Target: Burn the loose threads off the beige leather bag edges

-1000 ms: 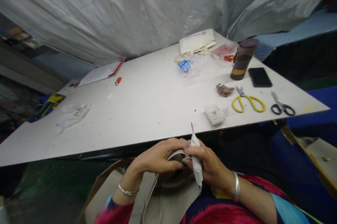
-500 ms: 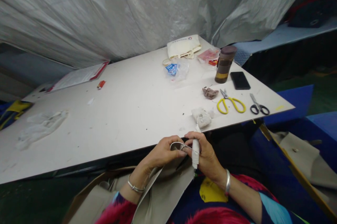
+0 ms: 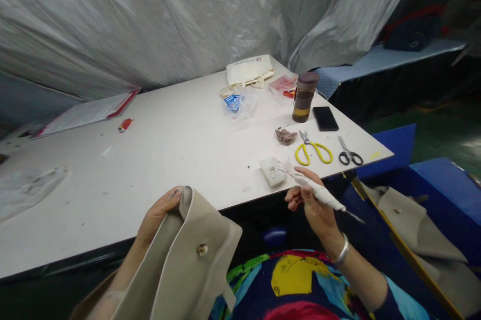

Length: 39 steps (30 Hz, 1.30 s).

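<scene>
My left hand (image 3: 158, 214) grips the top edge of a beige leather-like bag (image 3: 180, 265), whose flap has a small gold metal fitting (image 3: 202, 250). The bag hangs in front of the table's near edge. In my right hand (image 3: 317, 215) is a thin awl-like tool (image 3: 326, 196), its handle wrapped in white, with metal showing at its lower right end. The tool's other end points at a whitish wad (image 3: 271, 172) on the table; I cannot tell whether they touch.
Yellow-handled scissors (image 3: 312, 151), black-handled scissors (image 3: 349, 153), a phone (image 3: 325, 118), a brown bottle (image 3: 304, 97) and a crumpled brown lump (image 3: 286, 136) lie or stand at the table's right. A blue box (image 3: 376, 220) holding beige pieces (image 3: 404, 215) stands at right.
My hands have come apart. The left has moved left and lifted the bag, turning its flap into view; the right has carried the tool rightward, toward the wad.
</scene>
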Each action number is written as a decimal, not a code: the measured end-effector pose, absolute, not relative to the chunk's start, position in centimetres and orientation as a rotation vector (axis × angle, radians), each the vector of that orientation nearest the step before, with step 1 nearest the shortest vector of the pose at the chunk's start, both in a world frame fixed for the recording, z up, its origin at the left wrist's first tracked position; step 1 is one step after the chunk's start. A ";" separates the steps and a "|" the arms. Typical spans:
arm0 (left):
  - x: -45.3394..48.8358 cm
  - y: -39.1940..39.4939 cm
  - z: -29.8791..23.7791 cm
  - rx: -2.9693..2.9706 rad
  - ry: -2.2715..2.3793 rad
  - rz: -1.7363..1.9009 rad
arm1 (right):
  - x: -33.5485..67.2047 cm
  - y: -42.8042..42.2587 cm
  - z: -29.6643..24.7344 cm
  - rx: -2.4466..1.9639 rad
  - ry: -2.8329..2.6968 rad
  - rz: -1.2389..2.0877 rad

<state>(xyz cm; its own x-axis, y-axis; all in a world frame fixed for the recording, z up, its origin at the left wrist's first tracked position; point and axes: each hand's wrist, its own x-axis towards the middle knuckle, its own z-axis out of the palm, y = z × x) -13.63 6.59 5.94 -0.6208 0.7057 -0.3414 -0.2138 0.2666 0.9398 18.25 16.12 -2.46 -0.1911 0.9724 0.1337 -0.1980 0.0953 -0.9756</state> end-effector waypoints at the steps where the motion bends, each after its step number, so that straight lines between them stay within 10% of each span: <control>1: -12.9 6.9 5.5 0.418 1.688 1.424 | 18.7 16.7 -2.6 -0.935 -1.276 1.288; 39: -0.6 10.3 -2.4 0.689 1.584 0.819 | 18.7 22.6 -3.9 -1.070 -1.791 0.916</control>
<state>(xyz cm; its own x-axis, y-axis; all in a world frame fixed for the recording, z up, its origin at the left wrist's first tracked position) -0.56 10.29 -2.44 -0.1606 0.8024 -0.5748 -0.0052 0.5816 0.8134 18.72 22.60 -3.86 -0.2868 0.9145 0.2855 0.3036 0.3694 -0.8783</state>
